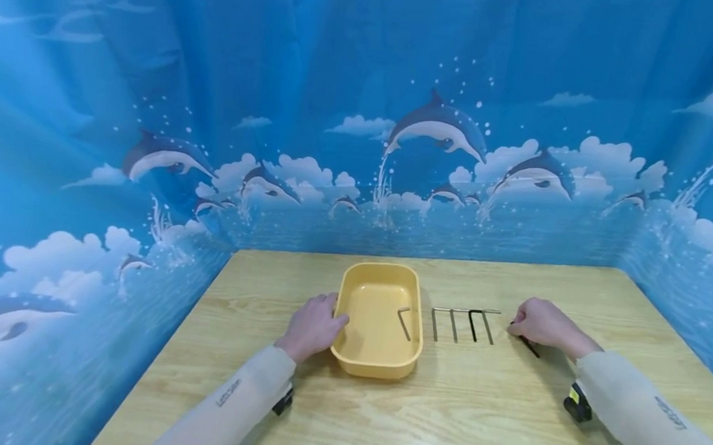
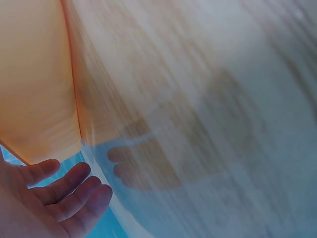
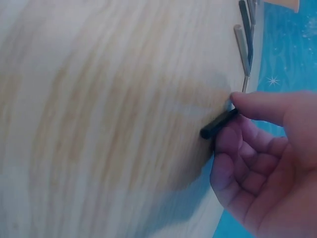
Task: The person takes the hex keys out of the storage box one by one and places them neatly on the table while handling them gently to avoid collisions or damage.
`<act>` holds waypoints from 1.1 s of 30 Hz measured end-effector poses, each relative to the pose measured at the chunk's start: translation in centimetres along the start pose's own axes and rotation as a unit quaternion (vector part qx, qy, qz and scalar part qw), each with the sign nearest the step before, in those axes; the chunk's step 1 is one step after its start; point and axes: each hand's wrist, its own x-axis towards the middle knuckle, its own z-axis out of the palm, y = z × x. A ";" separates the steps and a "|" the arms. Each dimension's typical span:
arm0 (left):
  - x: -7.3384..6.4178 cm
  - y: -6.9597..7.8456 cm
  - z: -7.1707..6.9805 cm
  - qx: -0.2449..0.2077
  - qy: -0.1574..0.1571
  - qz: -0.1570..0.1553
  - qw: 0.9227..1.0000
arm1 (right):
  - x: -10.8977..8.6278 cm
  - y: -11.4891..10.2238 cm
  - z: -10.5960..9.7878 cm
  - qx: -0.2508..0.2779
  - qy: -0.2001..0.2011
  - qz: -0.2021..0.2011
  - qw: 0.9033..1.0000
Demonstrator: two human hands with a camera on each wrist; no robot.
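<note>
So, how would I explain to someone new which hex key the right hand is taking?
Start at the yellow tray in the middle of the wooden table. To its right four hex keys lie in a row, and beyond them the right hand rests. The black hex key under its fingers is the one: it lies apart from the row, slanted, its end showing beside the hand.

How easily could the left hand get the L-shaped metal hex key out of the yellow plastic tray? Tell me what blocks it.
Probably yes. The left hand rests at the yellow tray's left rim; the hex key lies uncovered inside near the right wall, with only the low rim to clear.
</note>
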 end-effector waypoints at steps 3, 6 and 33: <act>0.1 0.0 0.0 0.003 0.000 0.002 1.000 | 0.0 0.2 -0.1 -0.003 -0.001 0.002 1.000; 0.1 0.1 0.0 0.005 0.001 0.004 1.000 | -0.3 0.4 -0.3 -0.012 -0.006 0.004 1.000; 0.2 -0.1 0.0 0.004 0.000 -0.001 1.000 | 0.0 -1.1 0.2 -0.031 -0.019 0.031 0.999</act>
